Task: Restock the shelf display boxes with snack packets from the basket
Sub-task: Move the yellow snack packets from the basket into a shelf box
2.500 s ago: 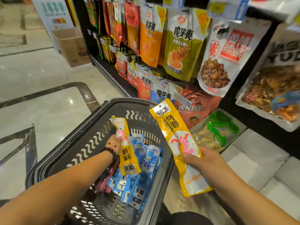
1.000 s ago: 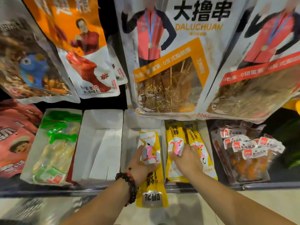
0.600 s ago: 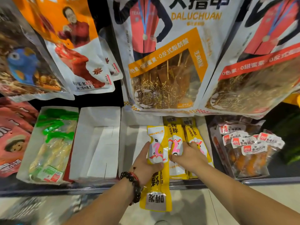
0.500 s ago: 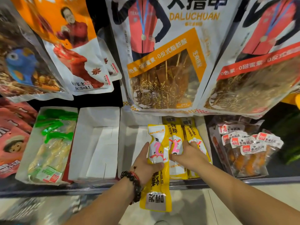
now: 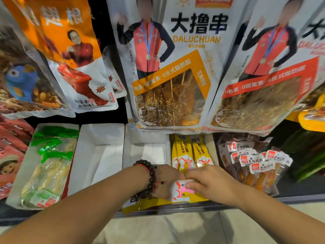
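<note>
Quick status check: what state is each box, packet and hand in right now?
Left white box: open, empty.
Middle white box: open; two yellow packets upright at its right side.
Yellow packet: sideways across box front, both hands on it.
Left hand: holds the packet.
Right hand: fingers on the packet.

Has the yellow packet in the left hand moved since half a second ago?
Yes. The yellow packet has turned from upright to lying crosswise at the white display box's front edge.

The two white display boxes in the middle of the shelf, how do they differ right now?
The left white box shows only its bare white floor, while the right white box holds yellow packets along its right side. No hand is over the left white box; both hands meet at the right white box's front edge. Both are open-topped white cardboard.
</note>
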The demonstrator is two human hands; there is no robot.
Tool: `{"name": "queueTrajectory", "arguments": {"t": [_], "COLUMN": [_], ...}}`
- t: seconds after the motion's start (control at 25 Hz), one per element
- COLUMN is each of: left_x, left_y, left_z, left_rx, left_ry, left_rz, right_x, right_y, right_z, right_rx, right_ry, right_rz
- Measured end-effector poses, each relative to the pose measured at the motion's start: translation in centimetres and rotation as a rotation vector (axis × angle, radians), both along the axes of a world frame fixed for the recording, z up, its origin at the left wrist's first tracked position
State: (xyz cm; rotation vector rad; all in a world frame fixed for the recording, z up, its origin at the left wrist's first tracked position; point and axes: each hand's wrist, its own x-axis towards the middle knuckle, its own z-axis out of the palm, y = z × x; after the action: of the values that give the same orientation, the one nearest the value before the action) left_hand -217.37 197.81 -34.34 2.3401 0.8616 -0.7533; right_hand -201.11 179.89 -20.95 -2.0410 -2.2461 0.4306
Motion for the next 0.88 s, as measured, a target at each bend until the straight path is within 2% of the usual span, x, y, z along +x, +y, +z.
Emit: {"name": "queueTrajectory", "arguments": {"t": [0.04, 0.08, 0.12, 0.16, 0.24, 0.28, 0.36, 0.4, 0.56, 0.76, 0.88], "left_x": [0.1, 0.5, 0.4, 0.6, 1.6, 1.6, 1.0, 0.8, 1.6, 3.2, 3.6], "left_y": [0.1, -0.4, -2.0, -3.4, -3.7, -2.4, -1.7, -2.0, -4.8, -7.7, -8.2], "left_z": [0.1, 2.8, 8.1, 13.0, 16.4, 14.1, 11.3, 10.2, 5.8, 4.0, 3.4], "left_rx": [-0.048, 0.023, -0.006, 0.085, 0.189, 0.177, 0.044, -0.028, -0.255, -0.217, -0.179], "left_ry": [-0.013, -0.052, -0.154, -0.225, -0.527, -0.621, -0.634, -0.609, -0.483, -0.485, -0.501], "left_rz": [0.032, -0.015, -0.043, -0.099, 0.117, 0.297, 0.599, 0.682, 0.734, 0.731, 0.683], "right_x": [0.2, 0.6, 1.1, 1.9, 3.4, 4.1, 5.0, 4.9, 3.6, 3.5, 2.6], "right_y": [-0.8, -1.7, -2.7, -3.8, -5.8, -6.4, -6.8, -6.3, -2.0, 1.0, 1.3], "right_z": [-0.3, -1.0, -1.7, -2.6, -4.5, -5.3, -6.2, -6.2, -6.6, -9.3, -10.5], "right_rx": [-0.034, -0.035, -0.018, -0.021, 0.006, 0.062, 0.162, 0.182, 0.273, 0.173, 0.172], "right_ry": [0.027, 0.040, 0.046, 0.086, 0.266, 0.338, 0.381, 0.385, 0.486, 0.208, 0.130], "right_rz": [-0.040, -0.093, -0.163, -0.279, -0.608, -0.774, -1.011, -1.086, -1.208, -1.133, -1.204]}}
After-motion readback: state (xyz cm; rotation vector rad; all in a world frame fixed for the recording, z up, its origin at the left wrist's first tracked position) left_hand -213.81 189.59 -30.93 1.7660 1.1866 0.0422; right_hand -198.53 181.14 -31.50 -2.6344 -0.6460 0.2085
